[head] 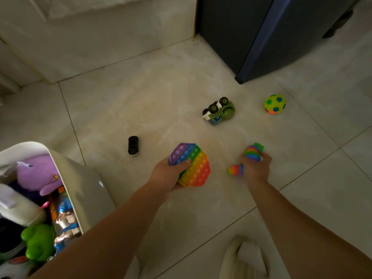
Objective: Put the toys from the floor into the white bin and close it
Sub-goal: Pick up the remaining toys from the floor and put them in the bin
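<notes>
Head view: the left hand [168,177] holds a flat, eight-sided rainbow bubble toy [194,165], striped from purple through green and yellow to orange. The thumb lies across its top face and the fingers curl under it, lifting it above the tiled floor [161,93]. The right hand [256,168], down near the floor, is curled around a rainbow-striped soft toy [251,154]. Its green end shows above the fingers, and a striped end sticks out on the thumb side; I cannot tell whether that is one piece or two.

Three toys lie loose on the tiles beyond the hands. A small black toy car [133,145] is left of the bubble toy and nearest the bin. A green toy truck [218,110] lies tipped with its wheels up. Well to its right sits a yellow-green ball [274,104] with blue patches. A dark cabinet [251,41] stands behind the truck and ball, its corner near both. A pale slipper [244,258] shows at the bottom edge, between the two forearms.

The white bin [88,184] stands open at lower left, just beside the left forearm. It holds a purple plush [40,174] on top, a green plush [38,241] lower down, a blue-and-orange figure [64,214] against the near wall, and a white object [18,206] at the left.
</notes>
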